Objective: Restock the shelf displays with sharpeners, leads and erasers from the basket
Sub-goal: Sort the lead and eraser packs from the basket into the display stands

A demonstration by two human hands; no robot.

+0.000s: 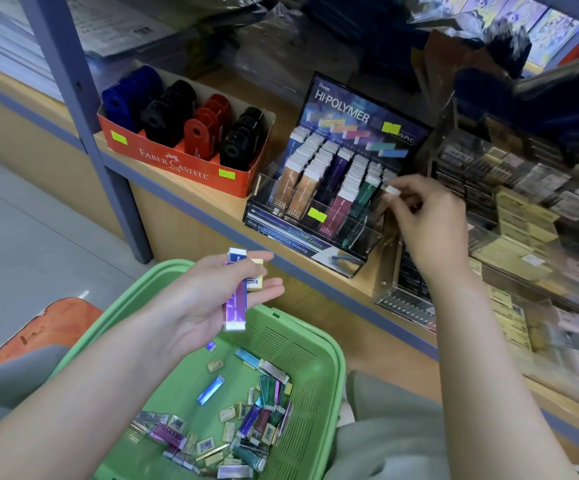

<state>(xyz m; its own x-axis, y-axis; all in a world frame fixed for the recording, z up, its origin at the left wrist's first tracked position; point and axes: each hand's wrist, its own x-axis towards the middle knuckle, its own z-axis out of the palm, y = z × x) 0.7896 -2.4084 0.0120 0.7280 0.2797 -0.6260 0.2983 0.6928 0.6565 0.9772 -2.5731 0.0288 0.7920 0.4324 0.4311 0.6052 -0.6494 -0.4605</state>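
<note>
Right hand [426, 216] pinches a slim white-tipped eraser [392, 190] at the rightmost slot of the clear acrylic display [360, 237]. Left hand [208, 299], fingers flat, carries purple-sleeved erasers [235, 303] above the green plastic basket [329, 344]. Risks: skewed insertion jamming against neighbours; ungripped erasers sliding off.

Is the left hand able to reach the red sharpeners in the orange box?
Probably yes. The orange box is open on top, and nothing stands between the left hand and the red sharpeners. But the hand already carries erasers, so grabbing one would likely be awkward.
</note>
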